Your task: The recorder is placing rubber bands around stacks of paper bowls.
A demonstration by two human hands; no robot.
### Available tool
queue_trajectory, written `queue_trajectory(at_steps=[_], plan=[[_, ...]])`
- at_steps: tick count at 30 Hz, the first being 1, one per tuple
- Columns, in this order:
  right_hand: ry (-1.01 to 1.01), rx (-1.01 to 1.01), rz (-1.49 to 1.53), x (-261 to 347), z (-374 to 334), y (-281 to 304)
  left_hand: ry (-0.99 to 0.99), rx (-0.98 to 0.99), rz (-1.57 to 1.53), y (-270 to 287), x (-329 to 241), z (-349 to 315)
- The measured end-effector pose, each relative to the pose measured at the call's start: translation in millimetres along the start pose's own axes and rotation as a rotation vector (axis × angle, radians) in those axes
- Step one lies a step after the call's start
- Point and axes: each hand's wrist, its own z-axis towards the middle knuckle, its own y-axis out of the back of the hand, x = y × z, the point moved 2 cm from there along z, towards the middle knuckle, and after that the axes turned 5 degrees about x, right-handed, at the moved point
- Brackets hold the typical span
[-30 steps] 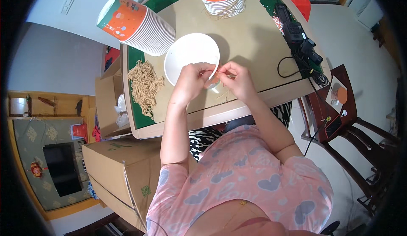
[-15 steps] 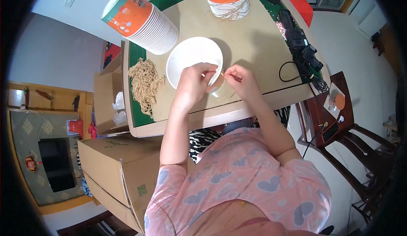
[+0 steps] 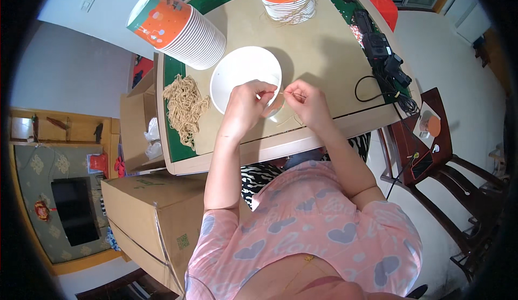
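A white paper bucket point(image 3: 243, 68), its open mouth facing up toward me, stands near the table's front edge with its orange side partly showing. My left hand point(image 3: 249, 103) is closed in a pinch at the bucket's right rim, and my right hand point(image 3: 307, 105) pinches just to the right of it. A short piece of tan string point(image 3: 281, 93) runs between the two sets of fingertips. The exact hold of the left fingers is partly hidden. More thin string point(image 3: 294, 121) trails on the table below my right hand. A tangled pile of tan string point(image 3: 184, 111) lies left of the bucket.
A tall stack of orange-and-green paper buckets point(image 3: 181, 30) leans at the back left. Another stack point(image 3: 286, 1), with strings around it, stands at the back. Black adapters and cables point(image 3: 380, 52) line the right edge. A cardboard box point(image 3: 156, 203) sits left of me.
The hands stay close together at the bucket's rim. My right fingers have shifted slightly, and the string between the fingertips shows more clearly. The view has moved a little.
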Motion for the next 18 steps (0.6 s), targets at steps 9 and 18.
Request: queue_trajectory(at_steps=[9, 18], plan=[[0.006, -0.032, -0.009, 5.7, 0.7, -0.8, -0.042, -0.003, 0.038, -0.6, -1.5, 1.2], [0.007, -0.014, -0.021, 5.8, -0.1, -2.7, 0.010, 0.008, -0.045, -3.2, 5.5, 1.0]])
